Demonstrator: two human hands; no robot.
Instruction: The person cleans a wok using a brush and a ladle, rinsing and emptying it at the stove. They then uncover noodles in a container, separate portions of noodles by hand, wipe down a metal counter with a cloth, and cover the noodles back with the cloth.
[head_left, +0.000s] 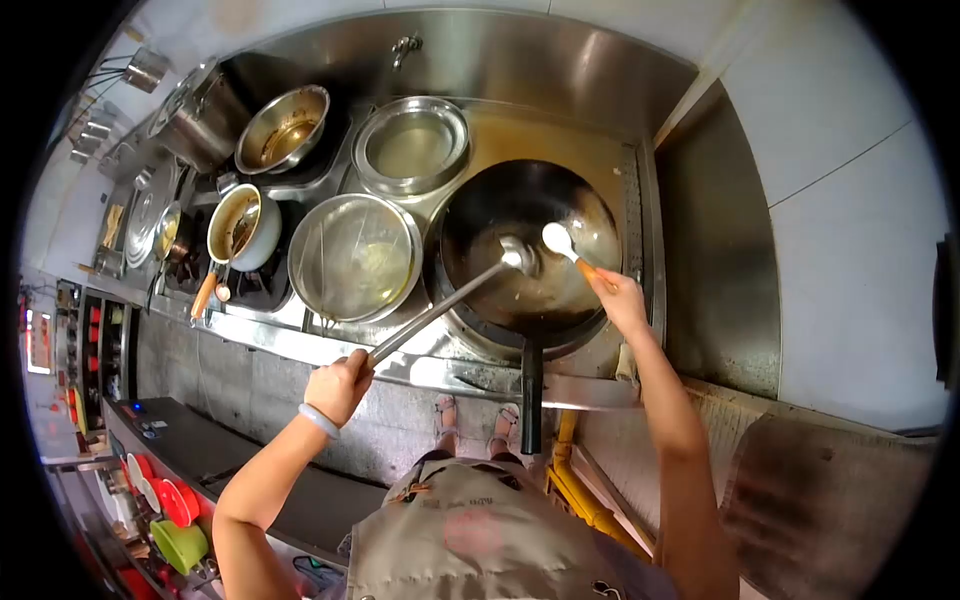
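Observation:
My left hand [338,388] is wrapped round the long handle of a metal ladle [440,305], whose bowl is down inside the black wok [490,200]. In my right hand [618,300] is a white spoon [558,238] with an orange-brown handle, held over the right part of the wok. Some pale, shiny liquid or wet film shows on the wok's inner wall; I cannot tell what it is. The wok's black handle [532,400] points toward me.
Left of the wok sit a wide strainer over a bowl [355,258] and a metal basin of liquid [410,145]. A white pot [243,230], a stained steel bowl [283,130] and a tall stockpot [200,115] stand farther left. A tap [404,50] juts from the back wall.

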